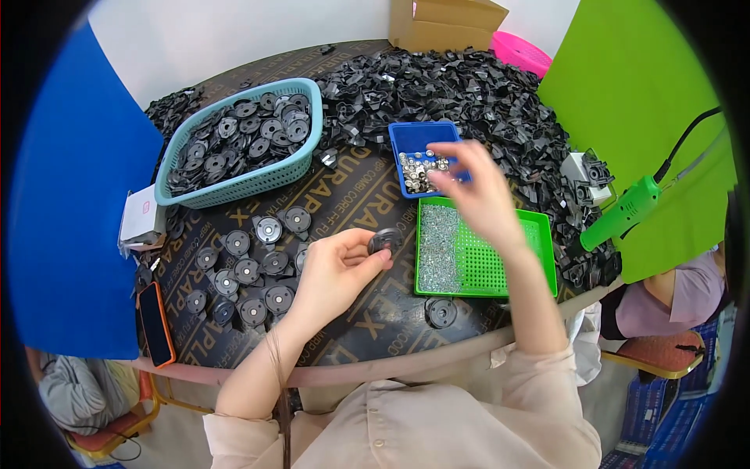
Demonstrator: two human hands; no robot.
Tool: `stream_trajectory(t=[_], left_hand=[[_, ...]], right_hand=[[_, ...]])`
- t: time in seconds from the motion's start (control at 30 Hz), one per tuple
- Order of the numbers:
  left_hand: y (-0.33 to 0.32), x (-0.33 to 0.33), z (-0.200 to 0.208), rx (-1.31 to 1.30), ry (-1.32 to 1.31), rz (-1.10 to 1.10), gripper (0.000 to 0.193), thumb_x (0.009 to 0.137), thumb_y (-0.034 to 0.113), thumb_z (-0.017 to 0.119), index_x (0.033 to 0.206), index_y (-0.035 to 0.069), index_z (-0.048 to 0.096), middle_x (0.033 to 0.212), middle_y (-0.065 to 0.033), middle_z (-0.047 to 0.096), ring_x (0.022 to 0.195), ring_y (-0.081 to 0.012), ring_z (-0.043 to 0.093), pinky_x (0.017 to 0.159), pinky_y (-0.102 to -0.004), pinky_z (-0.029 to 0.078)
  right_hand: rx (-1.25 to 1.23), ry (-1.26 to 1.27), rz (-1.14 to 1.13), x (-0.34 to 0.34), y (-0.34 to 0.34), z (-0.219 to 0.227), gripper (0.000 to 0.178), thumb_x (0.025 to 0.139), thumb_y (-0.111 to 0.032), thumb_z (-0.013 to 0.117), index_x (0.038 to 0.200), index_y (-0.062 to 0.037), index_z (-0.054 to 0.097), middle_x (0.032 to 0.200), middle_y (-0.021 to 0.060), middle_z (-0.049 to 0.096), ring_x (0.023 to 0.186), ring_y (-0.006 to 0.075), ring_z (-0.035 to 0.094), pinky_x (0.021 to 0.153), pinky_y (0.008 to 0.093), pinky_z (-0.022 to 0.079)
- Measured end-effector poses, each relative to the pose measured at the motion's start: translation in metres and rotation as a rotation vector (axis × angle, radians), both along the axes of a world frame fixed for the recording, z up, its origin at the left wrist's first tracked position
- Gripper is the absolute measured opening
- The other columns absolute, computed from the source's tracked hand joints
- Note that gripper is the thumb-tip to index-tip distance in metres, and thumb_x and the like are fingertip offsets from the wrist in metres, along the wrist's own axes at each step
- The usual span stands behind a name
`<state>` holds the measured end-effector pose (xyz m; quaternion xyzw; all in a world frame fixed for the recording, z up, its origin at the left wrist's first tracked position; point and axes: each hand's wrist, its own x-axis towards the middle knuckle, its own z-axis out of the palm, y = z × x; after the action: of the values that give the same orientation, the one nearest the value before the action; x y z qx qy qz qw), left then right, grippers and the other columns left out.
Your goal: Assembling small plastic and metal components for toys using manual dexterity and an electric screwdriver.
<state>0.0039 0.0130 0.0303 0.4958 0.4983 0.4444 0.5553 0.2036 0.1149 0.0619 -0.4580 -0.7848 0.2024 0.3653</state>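
Note:
My left hand (344,266) is closed on a black round plastic part (386,241), pinched between thumb and fingers above the table. Over the blue tray (422,134) my right hand (478,187) is open, its thumb and fingers apart. Small silvery round metal pieces (418,173) lie in that tray, partly behind the hand. Beneath my right wrist sits a green perforated tray (539,227), its left side filled with tiny metal pieces (439,250). Several black round parts with metal centres (247,270) lie left of my left hand. One more black part (441,313) lies before the green tray.
A teal basket (234,191) of black round parts stands at the back left. Black plastic pieces (500,94) are heaped behind and right. An orange-edged phone (156,324) lies left; a green electric screwdriver (625,211) hangs right. A person (668,301) sits beyond the green panel (641,102).

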Motion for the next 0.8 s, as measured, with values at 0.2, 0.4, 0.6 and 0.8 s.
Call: stream_trajectory(t=[0.2, 0.4, 0.6, 0.8], left_hand=[[-0.003, 0.001, -0.032, -0.113, -0.133, -0.102, 0.011, 0.086, 0.004, 0.064, 0.096, 0.0, 0.063, 0.086, -0.0037, 0.068, 0.079, -0.0091, 0.065, 0.069, -0.0203, 0.05], [-0.008, 0.002, -0.024, -0.18, -0.235, -0.088, 0.022, 0.088, 0.009, 0.065, 0.106, -0.001, 0.059, 0.087, -0.0069, 0.069, 0.081, -0.0122, 0.067, 0.069, -0.0223, 0.051], [-0.009, 0.002, -0.025, -0.21, -0.285, -0.062, 0.022, 0.091, 0.014, 0.063, 0.108, 0.0, 0.058, 0.092, -0.0056, 0.068, 0.083, -0.0151, 0.068, 0.069, -0.0241, 0.053], [-0.007, -0.001, -0.032, -0.226, -0.355, -0.021, 0.014, 0.092, 0.013, 0.061, 0.102, 0.004, 0.059, 0.094, -0.0026, 0.066, 0.086, -0.0183, 0.069, 0.071, -0.0251, 0.054]], right_hand=[[-0.114, -0.634, 0.227, 0.002, 0.091, -0.041, 0.037, 0.079, -0.011, 0.068, 0.116, -0.0064, 0.063, 0.113, 0.0171, 0.063, 0.1, 0.0321, 0.062, 0.09, 0.0377, 0.047], [-0.05, -0.657, 0.202, -0.006, 0.087, -0.042, 0.02, 0.071, -0.012, 0.074, 0.09, -0.0046, 0.073, 0.082, 0.0144, 0.069, 0.078, 0.0286, 0.068, 0.072, 0.037, 0.053], [-0.009, -0.447, 0.031, -0.001, 0.089, -0.04, 0.014, 0.074, -0.013, 0.072, 0.086, -0.0074, 0.073, 0.08, 0.0136, 0.069, 0.075, 0.0279, 0.067, 0.07, 0.0351, 0.053], [-0.092, -0.331, 0.051, 0.0, 0.089, -0.04, 0.011, 0.076, -0.006, 0.068, 0.086, -0.0022, 0.07, 0.075, 0.0114, 0.069, 0.071, 0.0201, 0.068, 0.066, 0.0315, 0.052]])
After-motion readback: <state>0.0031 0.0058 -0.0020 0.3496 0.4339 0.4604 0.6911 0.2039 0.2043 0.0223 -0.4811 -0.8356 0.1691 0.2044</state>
